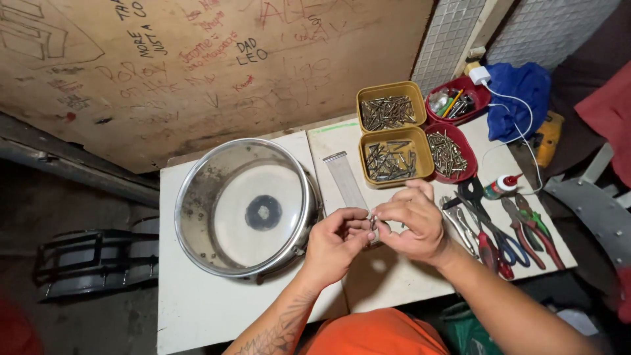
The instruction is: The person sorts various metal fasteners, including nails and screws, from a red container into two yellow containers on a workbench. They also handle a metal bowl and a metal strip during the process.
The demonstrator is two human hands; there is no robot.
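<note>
My left hand [334, 242] and my right hand [413, 222] meet above the white table [197, 296], fingertips pinched together on a small metal screw-like part [373, 223]. Left of my hands lies a snare drum shell [246, 207] with a clear head and chrome rim, flat on the table. A strip of snare wires [346, 179] lies just beyond my hands, partly hidden by them.
Two yellow tins [394, 135] and a red tray [450, 153] of metal screws stand at the back. Pliers, scissors and cutters [506, 233] lie to the right, next to a small glue bottle [501, 186]. A blue cloth [519, 98] and a white charger sit behind. Another drum [92, 260] is on the floor left.
</note>
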